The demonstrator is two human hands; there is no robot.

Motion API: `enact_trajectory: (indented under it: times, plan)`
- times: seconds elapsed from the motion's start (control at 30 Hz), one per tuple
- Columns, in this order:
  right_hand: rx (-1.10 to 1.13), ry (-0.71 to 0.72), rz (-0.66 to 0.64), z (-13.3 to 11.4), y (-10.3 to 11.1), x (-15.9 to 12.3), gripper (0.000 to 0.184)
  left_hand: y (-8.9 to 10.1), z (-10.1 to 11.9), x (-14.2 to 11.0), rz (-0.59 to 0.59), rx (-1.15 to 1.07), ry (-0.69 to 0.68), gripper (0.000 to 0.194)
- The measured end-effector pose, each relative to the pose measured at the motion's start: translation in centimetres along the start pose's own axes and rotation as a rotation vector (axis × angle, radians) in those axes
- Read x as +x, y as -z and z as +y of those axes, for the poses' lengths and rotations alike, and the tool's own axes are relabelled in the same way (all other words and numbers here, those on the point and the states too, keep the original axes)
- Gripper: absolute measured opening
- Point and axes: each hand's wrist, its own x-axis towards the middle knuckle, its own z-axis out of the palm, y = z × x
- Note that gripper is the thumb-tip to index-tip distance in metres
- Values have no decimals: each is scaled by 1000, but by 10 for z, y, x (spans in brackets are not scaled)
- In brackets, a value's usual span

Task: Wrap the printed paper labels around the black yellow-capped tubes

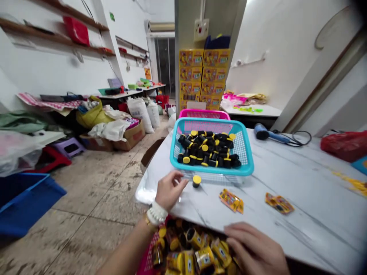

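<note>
My left hand (169, 190) hovers over the marble-patterned table with thumb and fingers apart, holding nothing. Just right of its fingertips stands a small black canister with a yellow lid (196, 181). My right hand (255, 246) is at the near table edge, fingers stretched and nothing seen in them. Beside and below it, a pink basket (147, 258) is full of canisters in yellow printed wraps (205, 258). Behind the lone canister, a turquoise basket (212, 172) holds many plain black canisters with yellow lids (205, 149). Two small piles of printed wrappers (231, 200) (279, 203) lie on the table.
A blue heat gun or dryer (269, 134) with its cord lies at the back right, near a red plastic bag (344, 146). Yellow boxes (190, 74) are stacked behind the baskets. A blue bin (31, 202) stands on the floor at left.
</note>
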Motion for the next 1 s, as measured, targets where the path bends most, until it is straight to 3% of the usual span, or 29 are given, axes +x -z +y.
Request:
enact_trajectory:
  times: [0.17, 0.33, 0.53, 0.7, 0.83, 0.9, 1.0]
  plan:
    - [-107, -109, 152, 7, 23, 14, 12, -28, -2, 11, -138, 168, -73, 36]
    - [-71, -184, 160, 18, 16, 27, 12, -52, -10, 12, -250, 317, -141, 32]
    - [-154, -149, -12, 46, -22, 82, 25, -61, -9, 2, -323, 336, -218, 27]
    - [-233, -118, -198, 53, -47, 101, 10, -56, -8, -3, -378, 389, -266, 19]
    - [-229, -177, -214, 52, -33, 88, 16, -54, -6, -4, -374, 397, -268, 24]
    - [-225, -222, -137, 57, -17, 76, 25, -51, -5, -8, -354, 361, -264, 30]
    - [-271, -277, -29, 72, 4, 56, 22, -43, -6, -20, -303, 275, -242, 31]
